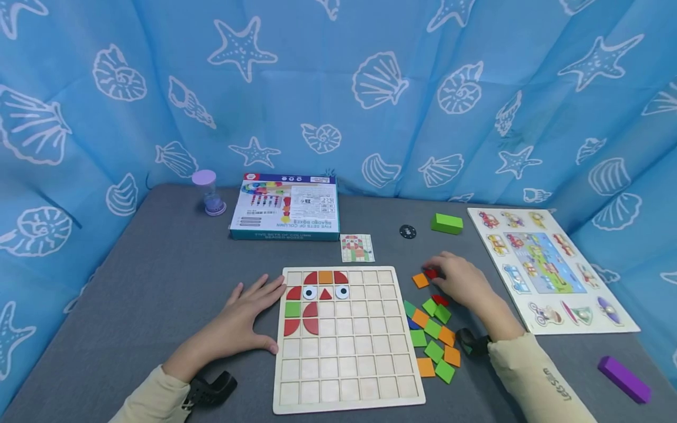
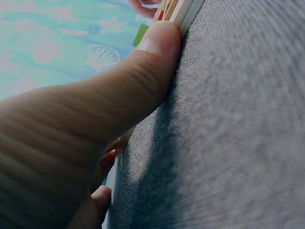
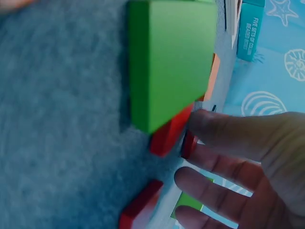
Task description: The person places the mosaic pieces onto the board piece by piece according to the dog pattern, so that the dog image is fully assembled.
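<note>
A wooden grid board (image 1: 365,352) lies on the grey table, several red, green and orange pieces and two eye discs set in its upper left. Along the board's left edge rests my left hand (image 1: 240,323), fingers spread and thumb straight; the left wrist view shows the thumb (image 2: 143,62) against the board's side. Right of the board, my right hand (image 1: 465,282) pinches a small red tile (image 1: 431,274) between thumb and index finger, beside an orange square (image 1: 420,281). In the right wrist view, a green tile (image 3: 174,62) lies close before the thumb, with other red pieces near it.
Loose green, orange, red and blue tiles (image 1: 433,329) lie right of the board. Behind it are a pattern card (image 1: 357,248), a boxed toy (image 1: 285,205) and a sand timer (image 1: 210,192). A picture puzzle (image 1: 550,270), green block (image 1: 446,223) and purple block (image 1: 624,379) are rightward.
</note>
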The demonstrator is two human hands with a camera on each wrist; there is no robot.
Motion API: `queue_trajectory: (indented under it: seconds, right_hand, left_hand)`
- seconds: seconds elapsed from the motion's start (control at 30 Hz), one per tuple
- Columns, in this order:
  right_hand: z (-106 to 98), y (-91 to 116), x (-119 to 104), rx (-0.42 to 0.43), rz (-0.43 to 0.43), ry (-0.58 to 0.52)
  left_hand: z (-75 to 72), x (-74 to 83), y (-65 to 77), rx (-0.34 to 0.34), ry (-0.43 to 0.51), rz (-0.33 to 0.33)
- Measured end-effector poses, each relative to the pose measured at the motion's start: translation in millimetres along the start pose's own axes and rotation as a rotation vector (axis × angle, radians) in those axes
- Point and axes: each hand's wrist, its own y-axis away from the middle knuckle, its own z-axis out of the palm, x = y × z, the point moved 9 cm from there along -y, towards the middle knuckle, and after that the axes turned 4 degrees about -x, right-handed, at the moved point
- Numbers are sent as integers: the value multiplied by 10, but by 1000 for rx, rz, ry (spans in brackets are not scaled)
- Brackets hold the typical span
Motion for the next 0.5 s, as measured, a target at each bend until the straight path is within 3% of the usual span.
queue_trajectory:
  seconds: [0.3, 0.5]
  right_hand:
    - [-61, 41, -94, 58, 66, 1]
    - [-28, 136, -713, 74, -45, -43]
  left_hand:
    - [9, -2, -1, -9, -5, -6]
    - [1, 6, 2, 8, -7, 0]
